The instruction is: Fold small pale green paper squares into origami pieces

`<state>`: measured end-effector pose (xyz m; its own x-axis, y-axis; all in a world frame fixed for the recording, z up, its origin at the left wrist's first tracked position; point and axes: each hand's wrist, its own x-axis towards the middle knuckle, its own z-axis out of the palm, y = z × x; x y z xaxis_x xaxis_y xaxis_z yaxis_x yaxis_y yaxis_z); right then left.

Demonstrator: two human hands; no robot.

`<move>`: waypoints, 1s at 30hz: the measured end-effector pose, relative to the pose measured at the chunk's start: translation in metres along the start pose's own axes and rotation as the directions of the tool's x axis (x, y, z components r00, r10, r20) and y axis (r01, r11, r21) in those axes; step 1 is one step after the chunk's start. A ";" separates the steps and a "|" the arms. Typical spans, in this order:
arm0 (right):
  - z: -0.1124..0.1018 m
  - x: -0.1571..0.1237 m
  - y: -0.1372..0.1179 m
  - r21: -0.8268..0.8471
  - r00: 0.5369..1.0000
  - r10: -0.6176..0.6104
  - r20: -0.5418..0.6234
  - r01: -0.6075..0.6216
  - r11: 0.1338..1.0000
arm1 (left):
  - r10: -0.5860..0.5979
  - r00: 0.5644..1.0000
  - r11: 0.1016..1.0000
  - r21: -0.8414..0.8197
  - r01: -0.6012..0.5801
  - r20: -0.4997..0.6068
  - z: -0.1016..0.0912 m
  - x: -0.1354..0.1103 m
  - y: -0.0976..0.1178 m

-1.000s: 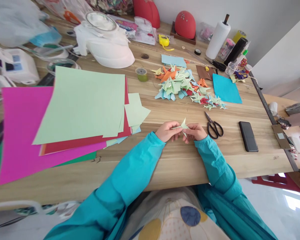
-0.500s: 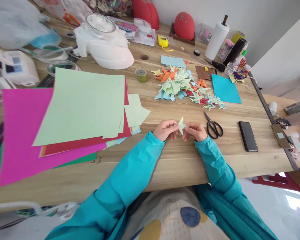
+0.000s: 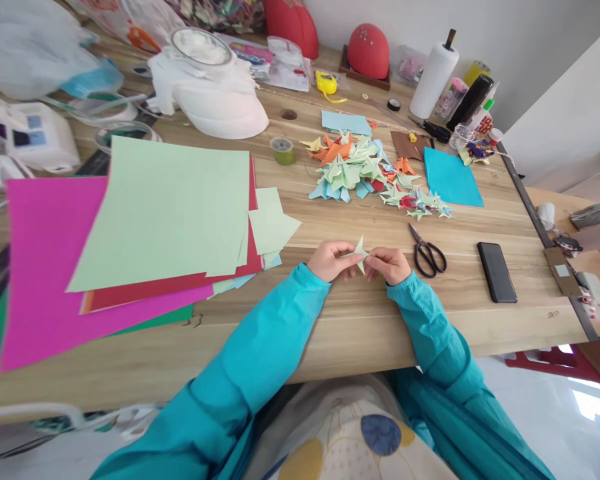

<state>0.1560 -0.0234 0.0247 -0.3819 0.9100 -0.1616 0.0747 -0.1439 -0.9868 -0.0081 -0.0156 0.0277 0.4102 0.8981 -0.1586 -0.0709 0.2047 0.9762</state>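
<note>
A pale green origami crane point(image 3: 361, 252) with pointed tips is held between my two hands, just above the wooden table point(image 3: 340, 333). My left hand point(image 3: 333, 260) pinches it from the left, thumb on top. From the right, my right hand point(image 3: 391, 264) pinches its other side; the fingertips hide part of the paper. Beyond my hands lies a heap of folded paper cranes point(image 3: 347, 167) in green, orange, blue and red, with smaller ones point(image 3: 420, 203) at its right end. Black-handled scissors point(image 3: 428, 253) rest beside my right hand.
Large green paper sheets point(image 3: 165, 207) lie over red and magenta sheets point(image 3: 50, 267) on the left, with small green squares point(image 3: 270, 227) beside them. A black phone point(image 3: 497, 272) is at the right. Farther back are blue paper point(image 3: 453, 177), a thread spool point(image 3: 283, 151) and a tape measure point(image 3: 326, 83).
My right hand has shifted slightly left, its fingers closer to the middle of the crane. The crane has turned and tilted a little. My left hand stays nearly in place.
</note>
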 end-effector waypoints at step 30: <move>0.006 -0.006 -0.003 -0.328 0.990 -0.131 0.045 0.139 0.934 | 0.002 0.999 0.999 0.048 -0.004 0.046 0.005 -0.004 -0.001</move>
<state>0.1530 -0.0308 0.0286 -0.4299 0.9023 -0.0315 0.3193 0.1193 -0.9401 -0.0056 -0.0214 0.0283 0.4515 0.8796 -0.1498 -0.0286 0.1820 0.9829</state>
